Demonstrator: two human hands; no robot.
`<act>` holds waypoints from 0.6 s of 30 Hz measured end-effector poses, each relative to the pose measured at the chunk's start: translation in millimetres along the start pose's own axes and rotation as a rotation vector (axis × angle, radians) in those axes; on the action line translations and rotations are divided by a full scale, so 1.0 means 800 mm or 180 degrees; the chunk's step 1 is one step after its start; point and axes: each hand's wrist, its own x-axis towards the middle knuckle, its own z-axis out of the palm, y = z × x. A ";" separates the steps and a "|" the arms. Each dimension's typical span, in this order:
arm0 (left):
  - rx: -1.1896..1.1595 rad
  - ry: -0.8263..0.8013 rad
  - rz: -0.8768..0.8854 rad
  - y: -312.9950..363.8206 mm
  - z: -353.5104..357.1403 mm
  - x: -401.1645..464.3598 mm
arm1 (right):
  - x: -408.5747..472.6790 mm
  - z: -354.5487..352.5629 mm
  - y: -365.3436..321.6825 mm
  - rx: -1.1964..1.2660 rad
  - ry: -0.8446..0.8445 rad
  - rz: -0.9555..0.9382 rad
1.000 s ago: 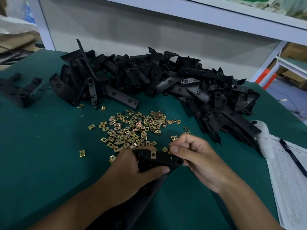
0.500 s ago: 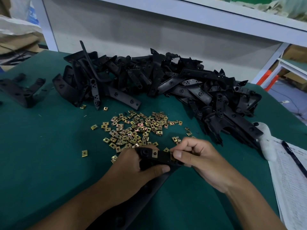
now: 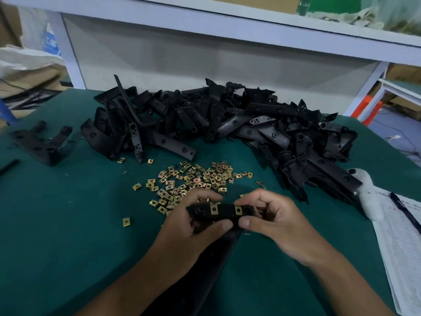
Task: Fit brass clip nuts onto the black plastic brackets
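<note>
Since the earlier frame the bracket (image 3: 224,213) has come up off the table a little and now shows two brass clip nuts on its upper edge, one nearer the left (image 3: 213,209) and a second (image 3: 238,210) beside the right fingers, where before only one was plain. The left hand (image 3: 193,226) grips the bracket's left part, thumb lying along its near face, probably to steady the bar against the push of each clip. The right hand (image 3: 271,220) pinches the right end, forefinger curled over the top and thumb underneath, which looks like the squeeze that seats the second nut. The bracket's long tail runs down toward the person between the forearms. The loose clip nuts (image 3: 193,179) lie scattered on the green table (image 3: 68,236) just beyond the hands, within easy reach, and the heap of unfitted brackets (image 3: 227,124) sits behind them. A paper sheet (image 3: 401,236) with a pen (image 3: 405,210) lies at the right edge.
</note>
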 end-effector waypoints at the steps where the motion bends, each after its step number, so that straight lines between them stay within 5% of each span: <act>1: -0.0084 0.0087 0.0016 0.003 0.000 0.000 | 0.000 -0.003 -0.003 -0.0062 0.0125 -0.0074; 8: 0.0054 0.0564 0.0656 0.042 0.007 -0.012 | -0.041 -0.026 -0.043 -0.0593 0.0678 -0.0501; 18: 0.1483 -0.0344 0.1753 0.126 0.157 -0.038 | -0.271 -0.094 -0.100 -0.1756 0.2115 -0.0691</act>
